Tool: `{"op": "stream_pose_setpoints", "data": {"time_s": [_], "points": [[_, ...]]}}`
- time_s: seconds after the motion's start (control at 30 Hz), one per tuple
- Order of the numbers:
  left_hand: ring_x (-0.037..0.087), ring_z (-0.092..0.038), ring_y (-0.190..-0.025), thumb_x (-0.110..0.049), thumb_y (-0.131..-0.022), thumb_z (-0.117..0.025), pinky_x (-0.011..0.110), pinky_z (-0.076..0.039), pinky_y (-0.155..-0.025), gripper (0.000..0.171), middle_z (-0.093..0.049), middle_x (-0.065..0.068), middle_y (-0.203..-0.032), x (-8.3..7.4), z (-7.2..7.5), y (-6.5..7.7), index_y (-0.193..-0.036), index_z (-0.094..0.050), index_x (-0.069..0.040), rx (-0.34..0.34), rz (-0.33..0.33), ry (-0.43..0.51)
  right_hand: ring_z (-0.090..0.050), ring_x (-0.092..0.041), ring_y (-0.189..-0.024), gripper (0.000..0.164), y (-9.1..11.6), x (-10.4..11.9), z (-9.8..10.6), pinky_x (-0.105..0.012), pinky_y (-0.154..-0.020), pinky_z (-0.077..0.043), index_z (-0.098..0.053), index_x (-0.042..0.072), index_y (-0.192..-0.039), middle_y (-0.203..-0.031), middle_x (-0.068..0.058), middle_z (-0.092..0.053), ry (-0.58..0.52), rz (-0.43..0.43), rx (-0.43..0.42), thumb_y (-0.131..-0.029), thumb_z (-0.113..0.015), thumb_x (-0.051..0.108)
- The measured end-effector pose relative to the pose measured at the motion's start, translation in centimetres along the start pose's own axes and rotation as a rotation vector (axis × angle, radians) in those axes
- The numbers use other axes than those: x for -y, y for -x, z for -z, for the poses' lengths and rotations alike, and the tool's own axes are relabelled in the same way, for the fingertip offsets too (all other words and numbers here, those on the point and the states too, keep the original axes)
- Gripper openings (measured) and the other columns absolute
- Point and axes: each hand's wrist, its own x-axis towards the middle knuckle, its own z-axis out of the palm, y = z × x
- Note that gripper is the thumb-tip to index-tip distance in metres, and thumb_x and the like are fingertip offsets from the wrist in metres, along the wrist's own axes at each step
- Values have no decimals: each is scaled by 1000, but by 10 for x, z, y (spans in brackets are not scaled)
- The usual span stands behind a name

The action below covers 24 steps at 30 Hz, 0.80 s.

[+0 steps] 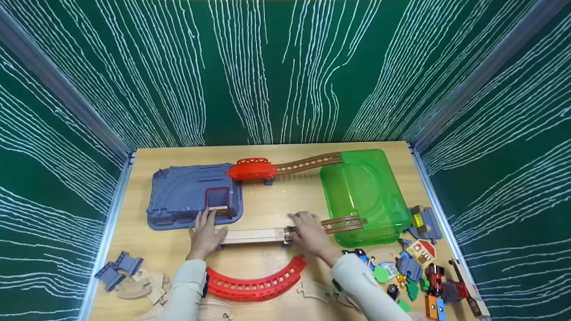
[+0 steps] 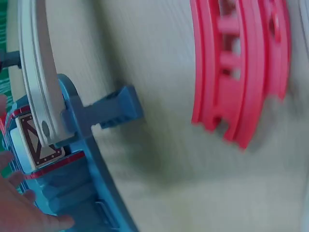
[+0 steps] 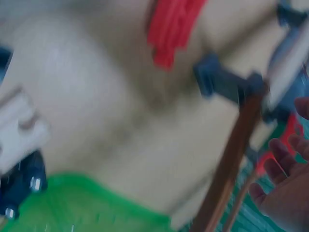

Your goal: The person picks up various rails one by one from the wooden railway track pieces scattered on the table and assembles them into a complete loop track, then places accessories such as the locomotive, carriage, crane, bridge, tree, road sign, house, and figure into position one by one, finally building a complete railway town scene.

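Observation:
A pale wooden track (image 1: 252, 236) bridges the middle of the table, raised on grey supports (image 2: 116, 107). By its left end my left hand (image 1: 205, 235) reaches with extended fingers toward the small gate (image 2: 38, 145) in the grey play base (image 1: 187, 191). The left wrist view shows that hand over the base, gripping nothing. My right hand (image 1: 310, 234) is at the joint between the wooden track and a brown track (image 3: 236, 164) that leads onto the green plastic bin (image 1: 366, 191). Its fingers (image 3: 280, 166) are spread loosely, with nothing pinched between them.
A red bridge piece (image 1: 252, 170) and a brown sloped track (image 1: 308, 163) link base and bin at the back. A red curved track (image 1: 256, 285) lies in front. Loose wooden tracks (image 1: 136, 287) are at front left; toy trains (image 1: 435, 276) and small pieces crowd the front right.

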Motion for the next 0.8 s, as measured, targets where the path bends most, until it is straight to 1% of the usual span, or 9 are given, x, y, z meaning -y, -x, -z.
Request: {"op": "stream_pose_setpoints", "data": {"time_s": [0.07, 0.1, 0.17, 0.27, 0.33, 0.43, 0.57, 0.7, 0.8], "points": [[33, -1, -131, -39, -82, -55, 68, -3, -92, 68, -15, 10, -145, -3, -1, -7, -138, -27, -13, 26, -18, -64, -36, -27, -116, 58, 4, -16, 13, -49, -101, -18, -40, 13, -129, -120, -10, -46, -7, -36, -43, -78, -63, 29], [34, 1, -131, -41, -83, -53, 69, -1, -92, 67, -13, 9, -146, -4, -2, -10, -139, -26, -15, 35, -26, -96, -35, -28, -117, 59, 7, -24, 21, -50, -102, -16, -41, 12, -129, -122, -11, -45, -6, -53, -72, -77, -65, 27], [36, 3, -131, -43, -85, -48, 71, 0, -90, 65, -11, 8, -146, -5, -4, -15, -140, -23, -19, 50, -28, -143, -34, -30, -118, 60, 13, -40, 33, -51, -101, -17, -41, 10, -129, -123, -13, -45, 35, -78, -137, -77, -66, 27], [39, 9, -129, -46, -89, -39, 71, 2, -89, 61, -4, 7, -147, -4, -7, -20, -141, -18, -23, 75, 16, -193, -29, -33, -123, 60, 26, -63, 48, -55, -100, -14, -39, 7, -130, -130, -15, -39, 46, -144, -183, -79, -64, 27], [42, 11, -128, -46, -90, -34, 71, 4, -89, 59, -1, 10, -147, -1, -7, -22, -142, -16, -23, 74, 49, -207, -24, -35, -125, 60, 36, -77, 54, -58, -100, -12, -36, 7, -131, -134, -17, -35, 45, -199, -201, -81, -61, 28], [45, 14, -126, -47, -92, -29, 70, 8, -88, 58, 3, 14, -146, 3, -4, -25, -142, -15, -22, 76, 92, -234, -18, -38, -127, 57, 50, -94, 56, -61, -98, -8, -33, 8, -133, -138, -20, -27, 37, -277, -212, -86, -54, 30], [47, 15, -125, -47, -92, -27, 70, 12, -87, 58, 4, 18, -145, 6, 1, -29, -142, -15, -20, 113, 105, -265, -11, -38, -129, 51, 63, -111, 51, -63, -97, 1, -32, 17, -136, -142, -17, -19, 49, -355, -193, -90, -44, 36], [48, 15, -124, -49, -91, -27, 70, 11, -87, 59, 5, 19, -145, 5, 3, -32, -142, -16, -21, 155, 106, -273, -6, -37, -130, 49, 69, -120, 45, -63, -95, 9, -30, 24, -137, -145, -14, -14, 66, -385, -158, -91, -37, 41], [48, 14, -124, -50, -91, -28, 70, 9, -88, 59, 5, 18, -145, 2, 4, -34, -142, -15, -21, 168, 105, -275, -4, -37, -131, 49, 69, -123, 43, -63, -94, 10, -29, 24, -138, -145, -14, -12, 81, -383, -161, -92, -36, 41]]}}
